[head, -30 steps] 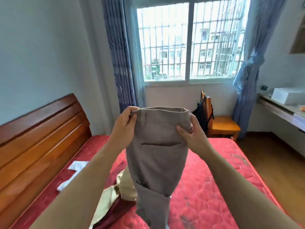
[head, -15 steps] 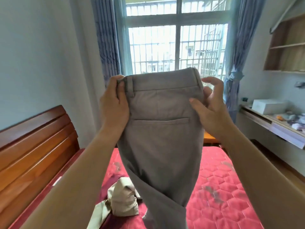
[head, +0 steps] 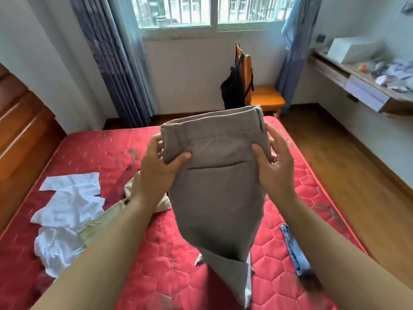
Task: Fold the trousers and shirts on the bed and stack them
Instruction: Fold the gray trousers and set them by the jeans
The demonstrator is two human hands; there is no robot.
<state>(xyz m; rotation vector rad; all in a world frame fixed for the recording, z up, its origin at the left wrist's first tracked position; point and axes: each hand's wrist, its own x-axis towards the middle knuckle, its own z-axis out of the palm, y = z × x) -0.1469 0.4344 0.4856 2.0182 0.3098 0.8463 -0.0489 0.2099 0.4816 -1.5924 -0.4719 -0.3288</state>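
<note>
Grey trousers (head: 220,186) hang pinched at the waistband by my left hand (head: 159,168) and right hand (head: 273,168); uneven legs could crease the fold.

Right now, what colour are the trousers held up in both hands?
Plain grey-taupe trousers, no pattern. The head view, the only one, shows them clearly.

The grey cloth trousers (head: 216,198) cover part of the fingers of the left hand (head: 156,173) and the right hand (head: 274,168) behind the waistband. Their legs dissolve into blur at the bottom edge. A crumpled beige garment (head: 131,191) lies half hidden behind the left wrist. A blue denim strip (head: 295,249) runs under the right forearm. The small clutter on the wall desk (head: 391,74) is too blurred to name.
</note>
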